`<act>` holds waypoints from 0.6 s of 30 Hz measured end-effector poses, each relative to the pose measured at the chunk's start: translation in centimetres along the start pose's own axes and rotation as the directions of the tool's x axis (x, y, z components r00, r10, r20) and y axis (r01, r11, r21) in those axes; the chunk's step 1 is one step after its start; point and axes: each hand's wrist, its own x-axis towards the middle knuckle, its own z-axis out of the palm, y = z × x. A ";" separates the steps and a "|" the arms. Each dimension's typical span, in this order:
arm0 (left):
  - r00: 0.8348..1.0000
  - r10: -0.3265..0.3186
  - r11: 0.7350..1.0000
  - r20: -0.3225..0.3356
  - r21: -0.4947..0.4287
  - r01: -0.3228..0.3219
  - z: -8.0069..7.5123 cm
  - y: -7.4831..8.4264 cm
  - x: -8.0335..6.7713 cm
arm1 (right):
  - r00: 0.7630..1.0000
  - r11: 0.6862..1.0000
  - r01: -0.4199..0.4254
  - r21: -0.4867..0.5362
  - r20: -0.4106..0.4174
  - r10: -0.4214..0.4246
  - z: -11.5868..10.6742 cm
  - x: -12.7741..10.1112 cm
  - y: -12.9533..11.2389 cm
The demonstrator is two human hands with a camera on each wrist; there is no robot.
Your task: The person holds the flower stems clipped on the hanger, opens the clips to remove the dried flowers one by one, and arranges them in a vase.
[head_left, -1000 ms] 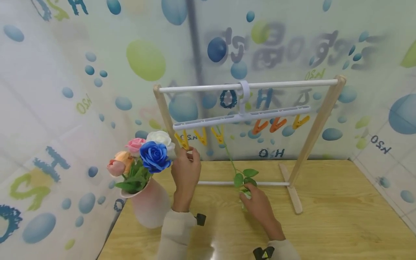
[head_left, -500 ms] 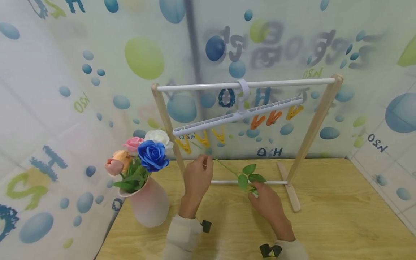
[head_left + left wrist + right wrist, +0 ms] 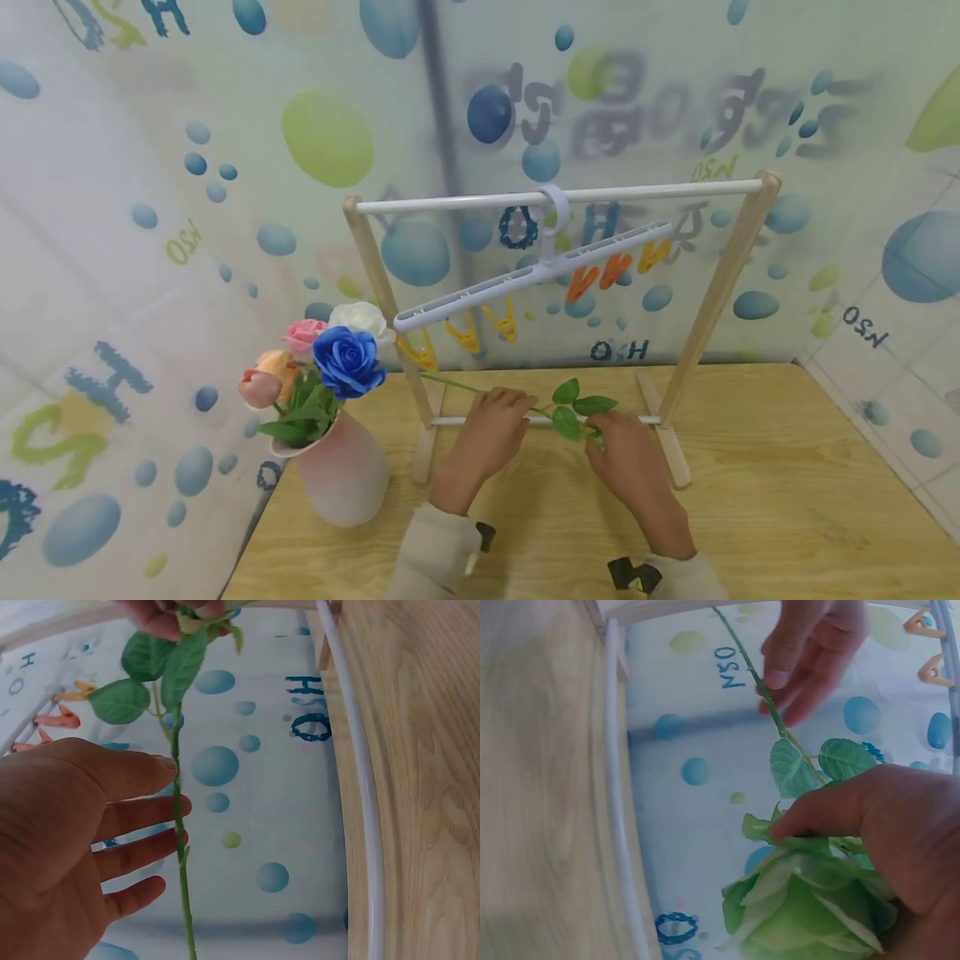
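An artificial green rose lies nearly level just above the table. Its thin stem (image 3: 450, 383) points left towards the rack's left post, and leaves (image 3: 577, 404) sit mid-stem. My left hand (image 3: 491, 425) pinches the stem (image 3: 180, 855) between thumb and fingers. My right hand (image 3: 630, 458) grips the green flower head (image 3: 802, 900), which the hand hides in the head view. Above hangs a white clip hanger (image 3: 525, 279), tilted down to the left, with yellow clips (image 3: 465, 333) and orange clips (image 3: 600, 275).
A wooden rack with a white top bar (image 3: 450, 202) and a low white rail (image 3: 619, 787) stands across the table (image 3: 787, 500). A pink vase (image 3: 341, 475) with a blue rose (image 3: 347, 360) and other flowers stands at the left front. Patterned walls close in behind and left.
The stem came away from the yellow clip and dropped from upright to nearly level. My left hand moved down from the clips onto the stem. The hanger tipped down to the left.
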 end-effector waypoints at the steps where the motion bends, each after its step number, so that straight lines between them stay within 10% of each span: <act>1: 1.000 0.000 1.000 0.002 -0.005 0.000 0.1 0.1 0.0 | 1.000 1.000 0.006 -0.009 -0.012 -0.006 -0.2 0.0 0.0; 18: 0.990 0.090 0.994 -0.108 0.080 -0.081 1.5 1.2 0.5 | 0.981 0.996 0.020 -0.091 -0.190 -0.037 -1.9 0.2 -0.2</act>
